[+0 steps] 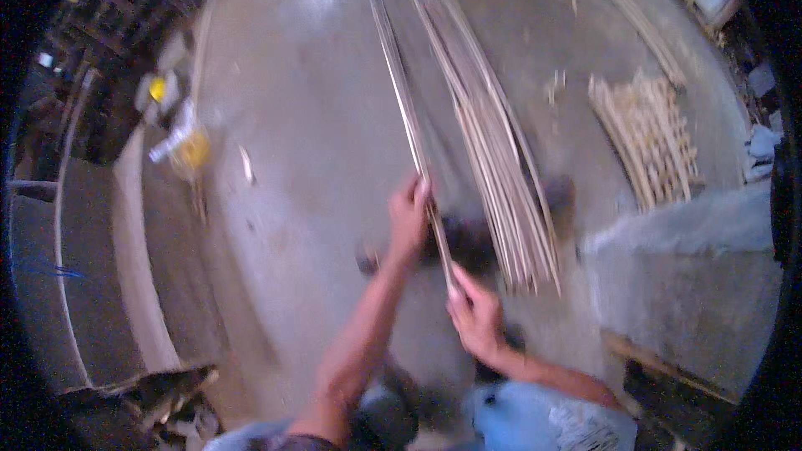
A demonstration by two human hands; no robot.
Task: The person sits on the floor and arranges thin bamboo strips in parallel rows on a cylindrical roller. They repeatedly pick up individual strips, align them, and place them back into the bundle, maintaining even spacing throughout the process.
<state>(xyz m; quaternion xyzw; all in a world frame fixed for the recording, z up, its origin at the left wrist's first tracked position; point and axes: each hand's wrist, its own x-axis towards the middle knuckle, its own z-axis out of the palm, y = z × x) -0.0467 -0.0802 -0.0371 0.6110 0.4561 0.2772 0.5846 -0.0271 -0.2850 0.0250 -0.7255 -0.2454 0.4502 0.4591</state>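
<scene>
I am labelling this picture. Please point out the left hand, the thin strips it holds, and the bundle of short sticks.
left hand (408, 219), head view, back of the hand.
thin strips (399, 75), head view, middle of their length.
bundle of short sticks (647, 138), head view, centre of the pile.

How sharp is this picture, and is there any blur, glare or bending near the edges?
Head view: soft overall, with motion blur on the left hand, right hand and the thin bamboo strips they grip; a pale glare patch on the concrete floor at top; fisheye bending curves the bundle of strips and darkens the corners to black.
</scene>
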